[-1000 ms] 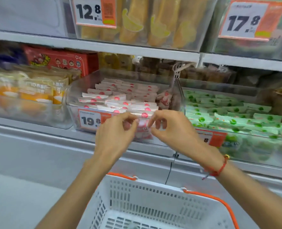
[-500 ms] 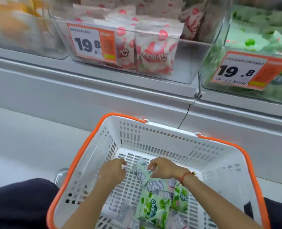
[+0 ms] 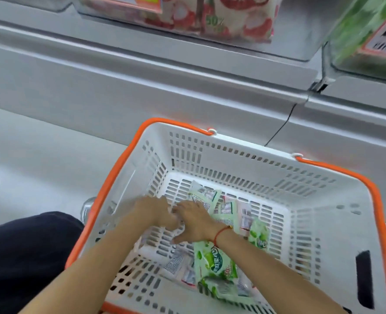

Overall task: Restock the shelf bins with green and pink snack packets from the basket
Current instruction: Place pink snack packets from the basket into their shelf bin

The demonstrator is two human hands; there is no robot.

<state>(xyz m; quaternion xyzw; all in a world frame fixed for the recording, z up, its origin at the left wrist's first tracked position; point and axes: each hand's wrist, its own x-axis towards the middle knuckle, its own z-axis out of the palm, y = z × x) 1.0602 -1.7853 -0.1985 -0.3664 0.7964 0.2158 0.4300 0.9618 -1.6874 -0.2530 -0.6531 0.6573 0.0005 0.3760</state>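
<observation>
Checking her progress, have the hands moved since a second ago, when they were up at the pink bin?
Yes. Both the left hand and right hand have dropped from the shelf into the basket, among the packets.

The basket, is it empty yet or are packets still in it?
Not empty: the basket holds several green packets lying flat on its floor, both hands reaching among them.

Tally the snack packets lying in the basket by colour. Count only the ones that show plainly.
Green packets: 5
Pink packets: 2
Total: 7 in the basket. This is a minimum, because the packets overlap and the picture is blurred, so more may lie hidden.
</observation>
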